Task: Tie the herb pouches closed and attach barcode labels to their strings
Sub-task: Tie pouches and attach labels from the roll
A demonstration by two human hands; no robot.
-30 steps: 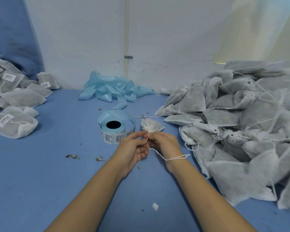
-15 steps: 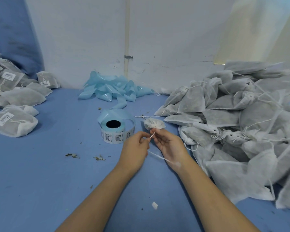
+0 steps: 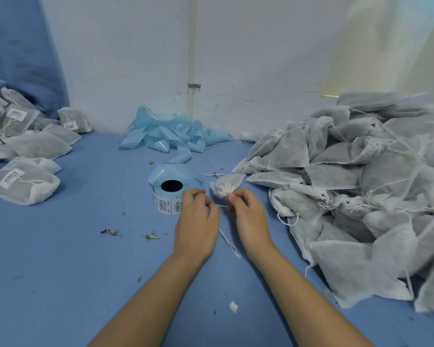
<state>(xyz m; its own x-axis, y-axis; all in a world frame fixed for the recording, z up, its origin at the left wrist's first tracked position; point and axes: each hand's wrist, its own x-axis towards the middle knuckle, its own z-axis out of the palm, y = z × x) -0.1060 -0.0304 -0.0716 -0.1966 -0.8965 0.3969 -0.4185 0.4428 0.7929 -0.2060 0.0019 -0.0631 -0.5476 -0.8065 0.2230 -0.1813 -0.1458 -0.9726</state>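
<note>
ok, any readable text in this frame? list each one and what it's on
No text reads cleanly.
Label roll: barcodes and small print, too blurred to quote.
Labelled pouch front left: barcode label, print too small.
Pouches at back left: barcode labels, blurred.
Pouch pile on the right: no labels visible.

I see a blue table top [image 3: 60,259] carrying a barcode label roll [image 3: 172,196] at centre, with crumpled blue backing tape [image 3: 171,132] behind it. Labelled pouches [image 3: 23,184] lie far left, an untied pouch heap [image 3: 361,196] right, and herb crumbs [image 3: 109,232] nearer.

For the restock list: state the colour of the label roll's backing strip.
Light blue: the backing strip curls off the label roll, seen in the head view.
</note>
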